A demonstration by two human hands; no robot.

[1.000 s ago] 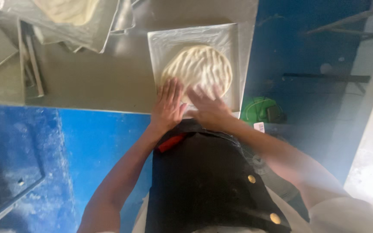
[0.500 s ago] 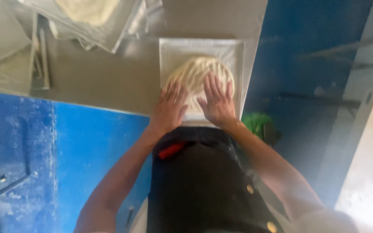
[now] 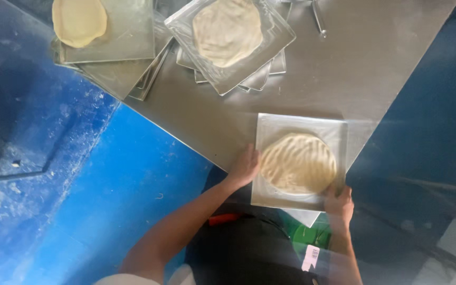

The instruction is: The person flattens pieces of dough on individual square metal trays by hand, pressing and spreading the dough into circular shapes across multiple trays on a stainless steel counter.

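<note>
Both hands grip a square metal tray: left hand [image 3: 244, 168] on its left edge, right hand [image 3: 339, 203] at the near corner, and since the tray [image 3: 270, 124] overhangs the steel table [image 3: 344, 63], a tilt could slide the ridged dough round [image 3: 297, 162] off.

top dough disc [image 3: 79, 20] cropped, r. fingertips [image 3: 332, 191] hidden

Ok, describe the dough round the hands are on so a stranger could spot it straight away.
On the steel table, look at the corner nearest the person, where one square metal tray lies alone. The left hand and right hand grip its edges. The dough round on it is marked all over with finger ridges, unlike the two smoother rounds on stacked trays farther off.
</note>
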